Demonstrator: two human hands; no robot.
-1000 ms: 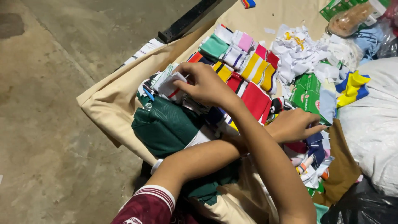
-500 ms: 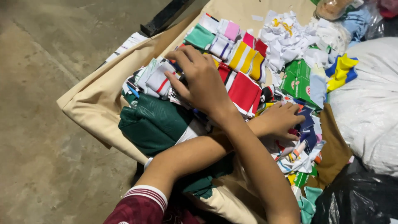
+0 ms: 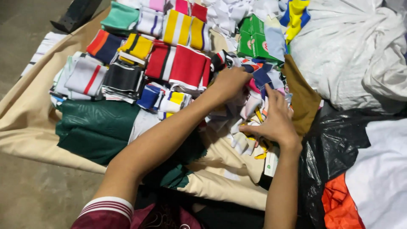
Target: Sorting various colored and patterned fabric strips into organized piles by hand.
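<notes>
Your left hand has left the folded stacks and come across to the loose scrap pile; your right hand has moved in beside it. Left grip: fingers curled into the scraps, pinch itself hidden, cannot tell. Right grip: fingers spread, pressing flat on scraps. Folded striped stacks lie just left, on tan cloth. Green fabric sits under your left forearm.
</notes>
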